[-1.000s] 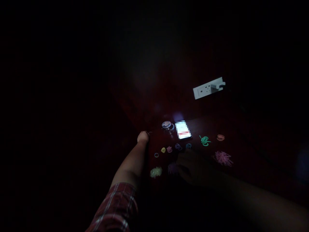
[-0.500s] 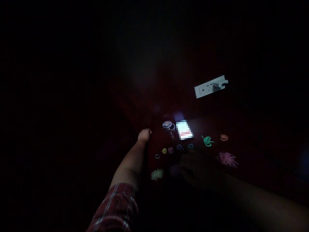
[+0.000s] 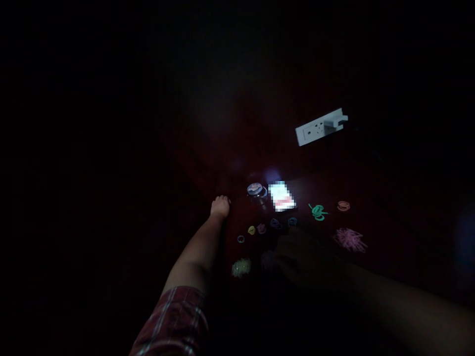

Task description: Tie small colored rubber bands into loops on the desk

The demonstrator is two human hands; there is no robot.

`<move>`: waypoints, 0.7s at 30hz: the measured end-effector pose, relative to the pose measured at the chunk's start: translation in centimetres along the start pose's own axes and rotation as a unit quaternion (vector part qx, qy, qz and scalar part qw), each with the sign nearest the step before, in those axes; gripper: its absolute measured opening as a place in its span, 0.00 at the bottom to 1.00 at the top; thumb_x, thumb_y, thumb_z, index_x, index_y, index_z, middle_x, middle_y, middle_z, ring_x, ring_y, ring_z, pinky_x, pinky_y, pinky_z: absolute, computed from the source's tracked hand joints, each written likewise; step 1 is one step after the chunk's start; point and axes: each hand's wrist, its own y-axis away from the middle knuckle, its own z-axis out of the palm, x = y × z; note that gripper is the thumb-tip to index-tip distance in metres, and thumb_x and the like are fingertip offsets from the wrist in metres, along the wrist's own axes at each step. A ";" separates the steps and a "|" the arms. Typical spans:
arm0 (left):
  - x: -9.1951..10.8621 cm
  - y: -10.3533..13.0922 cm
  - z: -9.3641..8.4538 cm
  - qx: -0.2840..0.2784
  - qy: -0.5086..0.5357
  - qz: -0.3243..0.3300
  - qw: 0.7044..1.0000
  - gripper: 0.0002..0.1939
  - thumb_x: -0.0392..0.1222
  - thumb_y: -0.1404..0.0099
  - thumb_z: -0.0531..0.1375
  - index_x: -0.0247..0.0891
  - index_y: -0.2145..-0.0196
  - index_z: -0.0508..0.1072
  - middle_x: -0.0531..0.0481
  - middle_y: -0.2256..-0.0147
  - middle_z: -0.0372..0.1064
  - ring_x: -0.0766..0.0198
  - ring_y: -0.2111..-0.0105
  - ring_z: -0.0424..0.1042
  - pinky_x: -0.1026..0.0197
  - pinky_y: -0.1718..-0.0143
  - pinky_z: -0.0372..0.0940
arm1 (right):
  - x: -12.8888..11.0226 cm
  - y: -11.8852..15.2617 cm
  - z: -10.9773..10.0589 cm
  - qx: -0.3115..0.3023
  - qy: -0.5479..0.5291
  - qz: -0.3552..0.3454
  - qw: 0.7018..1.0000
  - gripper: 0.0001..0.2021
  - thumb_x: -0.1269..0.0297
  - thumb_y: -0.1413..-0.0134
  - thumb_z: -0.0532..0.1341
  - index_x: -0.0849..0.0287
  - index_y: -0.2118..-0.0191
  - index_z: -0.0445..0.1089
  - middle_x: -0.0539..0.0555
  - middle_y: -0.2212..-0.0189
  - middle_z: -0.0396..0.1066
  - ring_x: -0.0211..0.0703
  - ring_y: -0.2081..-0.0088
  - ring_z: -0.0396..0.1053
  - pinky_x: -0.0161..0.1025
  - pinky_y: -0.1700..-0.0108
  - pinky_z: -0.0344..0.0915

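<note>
Jar (image 3: pixel 256 190) (contents too dark to tell) — near left hand (image 3: pixel 220 206), beside phone (image 3: pixel 282 197).

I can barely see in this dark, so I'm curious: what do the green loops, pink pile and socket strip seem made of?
Green loops: probably rubber, fairly matt; thin strands curl and overlap.
Pink pile: perhaps rubber too, from its thin tangled strands; finish too dim to tell.
Socket strip: likely hard plastic, smooth and whitish, with straight edges and neat holes.

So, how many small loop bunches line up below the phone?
5, left to right: pale bunch, yellow bunch, pink bunch, purple bunch, blue bunch; the right hand may hide more.
</note>
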 end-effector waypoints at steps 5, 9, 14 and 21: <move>-0.4 3.9 -1.8 0.008 0.081 -0.008 0.997 0.09 0.41 0.30 0.55 0.37 0.57 0.73 0.43 0.57 0.73 0.59 0.57 0.73 0.57 0.52 0.67 | 0.0 0.0 -0.1 -0.007 0.013 0.003 1.000 0.08 0.69 0.40 0.54 0.60 0.67 0.69 0.53 0.68 0.72 0.42 0.66 0.64 0.43 0.59 0.55; -1.2 9.3 -2.4 0.036 0.147 -0.030 0.988 0.08 0.41 0.32 0.55 0.39 0.60 0.74 0.45 0.58 0.76 0.60 0.59 0.74 0.61 0.55 0.66 | 0.1 0.0 0.0 0.006 0.018 -0.007 1.000 0.09 0.69 0.39 0.54 0.59 0.70 0.68 0.52 0.71 0.71 0.41 0.68 0.64 0.42 0.60 0.56; -1.6 14.4 -1.5 0.062 0.237 -0.081 0.966 0.06 0.37 0.37 0.58 0.39 0.63 0.76 0.49 0.63 0.77 0.63 0.65 0.75 0.63 0.60 0.67 | 0.3 0.0 0.0 0.024 0.034 -0.024 0.999 0.07 0.70 0.42 0.55 0.58 0.69 0.68 0.52 0.72 0.71 0.42 0.70 0.64 0.42 0.62 0.56; -2.0 15.8 -0.4 0.087 0.364 -0.119 0.919 0.09 0.38 0.38 0.60 0.34 0.60 0.76 0.46 0.66 0.78 0.66 0.67 0.76 0.65 0.63 0.69 | 0.6 0.0 -0.1 0.008 0.038 -0.015 0.999 0.05 0.69 0.43 0.55 0.57 0.69 0.67 0.53 0.72 0.71 0.42 0.71 0.64 0.42 0.64 0.56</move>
